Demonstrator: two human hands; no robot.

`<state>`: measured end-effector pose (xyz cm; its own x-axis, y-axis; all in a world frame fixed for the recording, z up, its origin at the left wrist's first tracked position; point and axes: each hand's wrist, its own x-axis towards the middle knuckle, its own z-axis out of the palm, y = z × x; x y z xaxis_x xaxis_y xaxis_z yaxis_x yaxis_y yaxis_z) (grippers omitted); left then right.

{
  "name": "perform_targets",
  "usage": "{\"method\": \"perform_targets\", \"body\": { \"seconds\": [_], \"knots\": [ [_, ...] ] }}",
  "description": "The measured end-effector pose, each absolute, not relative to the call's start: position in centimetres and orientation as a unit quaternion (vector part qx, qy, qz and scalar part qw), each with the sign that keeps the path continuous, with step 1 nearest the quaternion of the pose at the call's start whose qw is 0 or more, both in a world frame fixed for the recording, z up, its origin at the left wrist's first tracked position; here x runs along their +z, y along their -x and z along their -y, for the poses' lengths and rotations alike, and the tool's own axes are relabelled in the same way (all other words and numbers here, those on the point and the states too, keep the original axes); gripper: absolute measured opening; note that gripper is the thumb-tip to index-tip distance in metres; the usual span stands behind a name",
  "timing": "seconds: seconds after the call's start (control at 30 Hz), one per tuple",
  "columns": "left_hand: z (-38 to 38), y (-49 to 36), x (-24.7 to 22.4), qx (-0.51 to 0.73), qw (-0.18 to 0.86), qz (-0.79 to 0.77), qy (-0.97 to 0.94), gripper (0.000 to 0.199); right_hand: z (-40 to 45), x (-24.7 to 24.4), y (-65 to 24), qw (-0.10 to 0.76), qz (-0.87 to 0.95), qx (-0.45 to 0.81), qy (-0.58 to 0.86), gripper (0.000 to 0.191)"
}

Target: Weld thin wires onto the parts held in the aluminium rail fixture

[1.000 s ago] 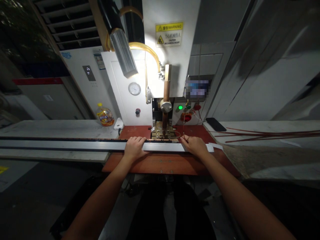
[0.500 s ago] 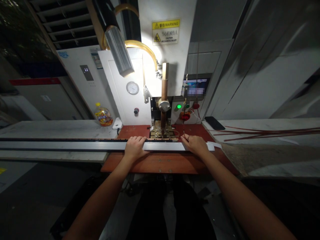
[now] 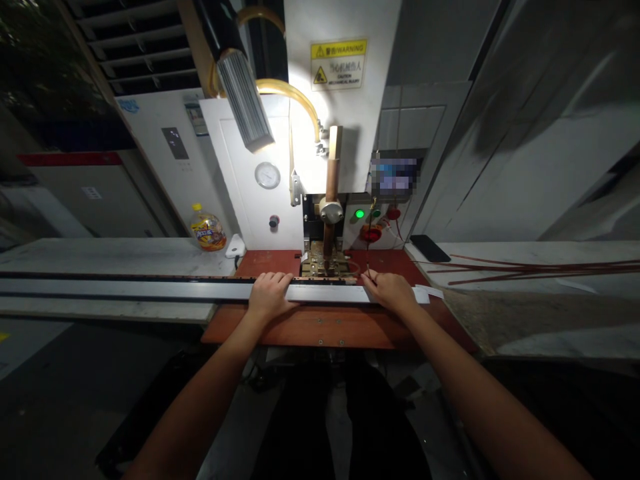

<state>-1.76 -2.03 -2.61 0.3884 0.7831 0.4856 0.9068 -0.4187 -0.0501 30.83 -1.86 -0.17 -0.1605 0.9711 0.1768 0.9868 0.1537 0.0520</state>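
Observation:
A long silver metal bar [image 3: 325,293] with a dark strip along its far edge lies across the red-brown work board [image 3: 280,327]. My left hand [image 3: 270,293] is closed over the bar, fingers over its far edge and thumb on the near side. Toward its right end, my right hand [image 3: 391,291] rests against the bar. Its fingertips pinch a thin dark wire [image 3: 369,259] that rises toward the machine's front. Between my hands, just beyond the bar, the copper electrode [image 3: 327,243] of a machine points down over a metal fixture [image 3: 315,257].
A lit lamp [image 3: 245,100] hangs over the machine. On the left bench stand a yellow-capped bottle [image 3: 207,230] and a small white device [image 3: 235,247]. A black phone [image 3: 430,248] and several thin copper-coloured rods [image 3: 540,268] lie on the right bench. A green button [image 3: 359,214] glows.
Both hands and the bar stay nearly where they were. The camera view has shifted slightly, so the upper machine appears a little further right.

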Motion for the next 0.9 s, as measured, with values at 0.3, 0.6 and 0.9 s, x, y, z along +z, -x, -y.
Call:
{"method": "perform_targets", "body": {
  "seconds": [0.3,0.6,0.9],
  "knots": [
    [2.09,1.87,-2.62,-0.200,0.147,0.518,0.818,0.063,1.87,-0.11,-30.70,0.054,0.756,-0.072,0.648,0.045],
    [2.03,1.77,-2.34,-0.192,0.156,0.520,0.818,0.062,1.61,-0.21,-30.84,0.053,0.756,-0.075,0.648,0.045],
    [1.64,1.66,-1.90,-0.175,0.142,0.528,0.818,0.062,1.16,-0.09,-30.80,0.049,0.753,-0.069,0.652,0.046]
  ]
}}
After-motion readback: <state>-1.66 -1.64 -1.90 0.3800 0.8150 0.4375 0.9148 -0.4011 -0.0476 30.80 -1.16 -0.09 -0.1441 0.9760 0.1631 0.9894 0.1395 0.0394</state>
